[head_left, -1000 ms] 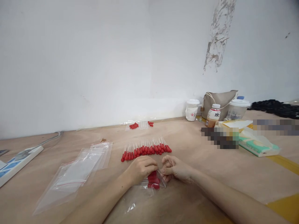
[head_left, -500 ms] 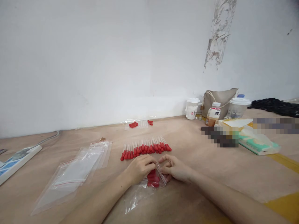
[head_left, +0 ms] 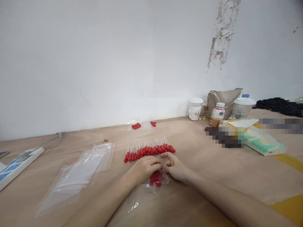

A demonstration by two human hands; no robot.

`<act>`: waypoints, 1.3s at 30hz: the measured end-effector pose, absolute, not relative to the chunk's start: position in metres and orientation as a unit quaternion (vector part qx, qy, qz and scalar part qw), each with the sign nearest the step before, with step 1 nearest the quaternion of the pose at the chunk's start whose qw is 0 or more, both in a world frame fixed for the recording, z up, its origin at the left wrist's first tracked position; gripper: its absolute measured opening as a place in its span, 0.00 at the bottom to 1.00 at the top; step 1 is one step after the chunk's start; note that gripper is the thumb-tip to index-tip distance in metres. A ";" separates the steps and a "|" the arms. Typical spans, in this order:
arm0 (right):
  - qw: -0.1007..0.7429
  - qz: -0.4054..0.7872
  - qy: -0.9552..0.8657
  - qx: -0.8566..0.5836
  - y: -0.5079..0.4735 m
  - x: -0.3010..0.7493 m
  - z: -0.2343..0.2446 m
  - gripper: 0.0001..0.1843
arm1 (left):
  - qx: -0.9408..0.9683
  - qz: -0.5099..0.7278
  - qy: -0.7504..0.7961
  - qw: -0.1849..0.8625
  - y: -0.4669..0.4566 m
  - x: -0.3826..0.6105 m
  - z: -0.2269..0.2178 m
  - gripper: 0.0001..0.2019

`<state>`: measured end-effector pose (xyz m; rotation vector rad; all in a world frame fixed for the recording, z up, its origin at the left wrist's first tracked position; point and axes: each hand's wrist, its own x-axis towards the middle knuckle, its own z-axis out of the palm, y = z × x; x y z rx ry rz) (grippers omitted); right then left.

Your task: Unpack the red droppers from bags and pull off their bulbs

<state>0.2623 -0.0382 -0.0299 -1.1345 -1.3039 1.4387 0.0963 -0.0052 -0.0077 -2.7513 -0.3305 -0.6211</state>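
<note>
In the head view, a clear plastic bag [head_left: 166, 179] lies on the table with several red-bulbed droppers [head_left: 155, 178] inside it. My left hand [head_left: 146, 167] is closed on the bag's upper edge, its fingers curled over the red bulbs. Across from it, my right hand [head_left: 177, 167] pinches the bag's right edge, thumb and fingertips close to the left hand's. Just beyond both hands lies a row of loose droppers [head_left: 151, 150], red bulbs toward me and pale stems pointing to the wall. The fingers partly cover the bag's contents.
Flat zip bags [head_left: 79, 171] overlap on the left, near a power strip [head_left: 22, 168]. By the wall lies a clear bag [head_left: 145, 126] with red pieces. On the right stand a lidded paper cup [head_left: 195, 109], a bottle [head_left: 217, 115] and a tissue pack [head_left: 264, 143].
My right hand's fingers have drawn in closer to the left hand along the bag's edge. The bag's raised right side now lies lower. The view has shifted slightly.
</note>
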 end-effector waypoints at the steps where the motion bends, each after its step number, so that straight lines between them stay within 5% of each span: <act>1: 0.439 0.570 -0.520 -0.461 -0.037 0.261 -0.031 0.25 | -0.956 -0.216 -0.109 0.168 -0.005 0.097 -0.007 0.09; 7: 0.454 0.541 -0.515 -0.485 -0.036 0.259 -0.032 0.24 | -0.953 -0.156 -0.072 0.249 -0.005 0.101 0.000 0.09; 20: 0.412 0.483 -0.578 -0.512 -0.041 0.265 -0.029 0.11 | -0.971 -0.121 -0.088 0.188 -0.004 0.089 0.021 0.08; 25: 0.381 0.324 -0.693 -0.519 -0.036 0.280 -0.035 0.10 | -0.970 -0.121 -0.110 0.182 -0.005 0.084 0.030 0.11; 33: 0.352 0.241 -0.756 -0.496 -0.042 0.286 -0.031 0.10 | -0.934 -0.197 -0.284 -0.088 -0.044 0.066 -0.002 0.21; 39: 0.350 0.372 -0.752 -0.418 -0.042 0.285 -0.031 0.08 | -0.903 -0.215 -0.340 -0.148 -0.051 0.051 -0.012 0.22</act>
